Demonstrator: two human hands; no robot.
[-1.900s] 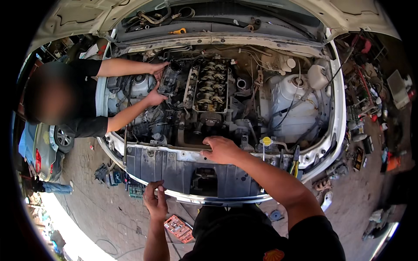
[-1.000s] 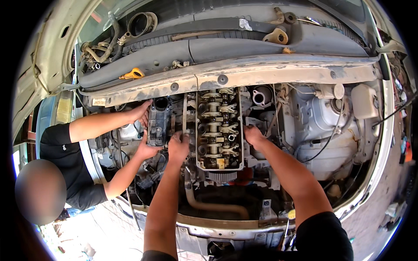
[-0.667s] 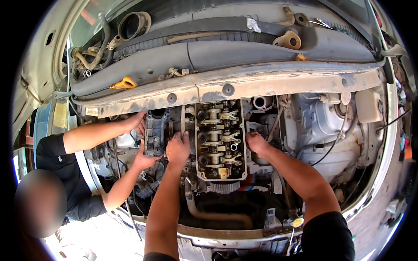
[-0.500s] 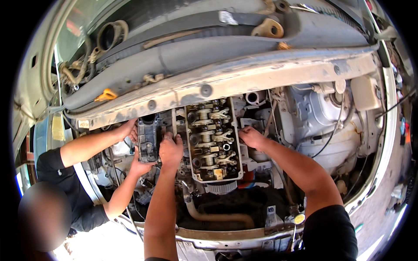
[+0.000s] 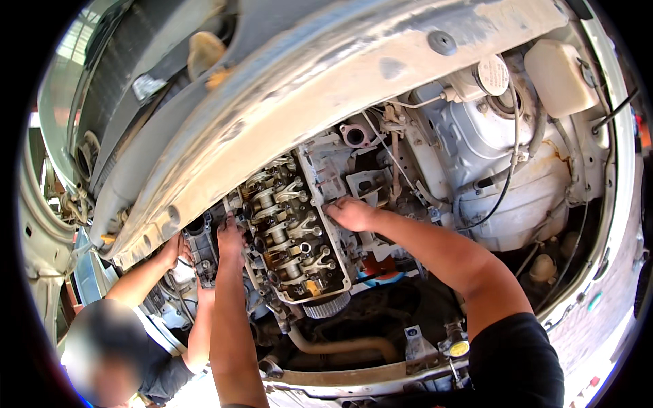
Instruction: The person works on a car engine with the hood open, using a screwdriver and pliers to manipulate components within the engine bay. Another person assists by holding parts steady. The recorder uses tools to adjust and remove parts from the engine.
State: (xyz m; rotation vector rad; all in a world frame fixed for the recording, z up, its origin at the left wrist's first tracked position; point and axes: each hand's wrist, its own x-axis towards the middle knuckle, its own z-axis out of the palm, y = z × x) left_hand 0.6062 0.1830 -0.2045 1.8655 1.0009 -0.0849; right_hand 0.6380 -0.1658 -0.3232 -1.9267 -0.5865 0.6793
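An open engine cylinder head (image 5: 289,228), its rocker arms and shafts bare, lies slanted in the engine bay with a toothed pulley (image 5: 326,305) at its near end. My right hand (image 5: 352,214) grips the head's right side wall, fingers bent and fingertips out of sight. At the left side my left hand (image 5: 231,236) is closed between the head and a dark manifold-like part (image 5: 202,251); what its fingers wrap is hidden. A co-worker's hands (image 5: 175,250) hold that dark part from the left, one at its far side and one lower down.
A beige body panel (image 5: 272,122) crosses over the far end of the head. To the right are a fluid reservoir cap (image 5: 492,75), a white plastic tank (image 5: 559,78) and cables. A curved pipe (image 5: 340,343) runs in front, near a yellow-topped radiator cap (image 5: 459,349).
My view has turned and shifted, so the cylinder head now looks slanted and the panel fills more of the top. Both my hands stay at the head's two sides; the co-worker leans lower.
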